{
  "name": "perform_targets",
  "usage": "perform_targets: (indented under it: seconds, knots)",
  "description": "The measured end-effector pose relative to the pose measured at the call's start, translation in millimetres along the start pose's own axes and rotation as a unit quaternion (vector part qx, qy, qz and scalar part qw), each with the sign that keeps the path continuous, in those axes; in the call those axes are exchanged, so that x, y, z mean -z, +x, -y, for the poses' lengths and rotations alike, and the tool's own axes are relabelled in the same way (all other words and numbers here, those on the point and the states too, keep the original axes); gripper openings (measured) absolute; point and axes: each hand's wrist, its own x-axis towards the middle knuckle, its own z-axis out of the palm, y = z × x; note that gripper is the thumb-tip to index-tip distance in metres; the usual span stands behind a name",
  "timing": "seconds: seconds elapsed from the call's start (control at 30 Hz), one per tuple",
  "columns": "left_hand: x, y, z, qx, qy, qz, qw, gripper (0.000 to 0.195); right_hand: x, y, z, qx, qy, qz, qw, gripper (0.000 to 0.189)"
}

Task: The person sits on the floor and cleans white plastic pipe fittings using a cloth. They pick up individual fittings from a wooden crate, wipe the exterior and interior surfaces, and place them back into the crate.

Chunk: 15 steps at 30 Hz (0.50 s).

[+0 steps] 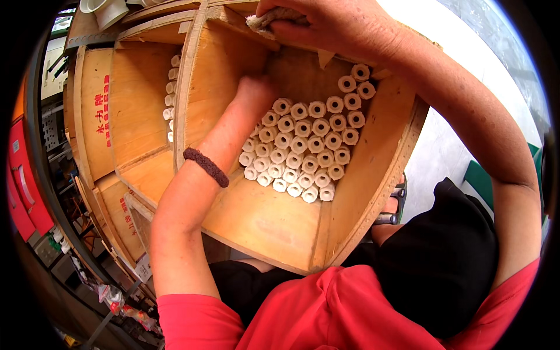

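My left hand (257,87), with a dark fabric band on its forearm, reaches into a wooden box compartment (262,223) near its left inner wall. Its fingers are blurred and in shadow, so what they hold cannot be seen. Beside it, several rows of white plastic tubular fittings (299,145) stand packed with their round holes facing me. A short line of them continues along the right wall towards the back. Above the compartment's far edge, my right hand (302,22) grips a crumpled, pale rag (276,19), which hides part of the rim.
To the left, a second wooden compartment (140,100) holds more white fittings (171,87). White pipe pieces (107,13) lie at the upper left. Red drawers (28,179) and a dark metal shelf frame (48,175) stand farther left. My black-clothed knee (442,253) is right of the box.
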Motion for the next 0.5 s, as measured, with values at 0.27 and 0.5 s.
perform_targets:
  seconds: [0.27,0.5]
  knots:
    - [-9,46,-28,0.082,-0.199,-0.162,0.963,0.019,0,4,3,0.004,0.013,0.002,1.000,0.020]
    - [14,55,-56,0.022,-0.404,-0.114,0.907,0.024,2,0,2,-0.013,0.011,0.003,1.000,0.019]
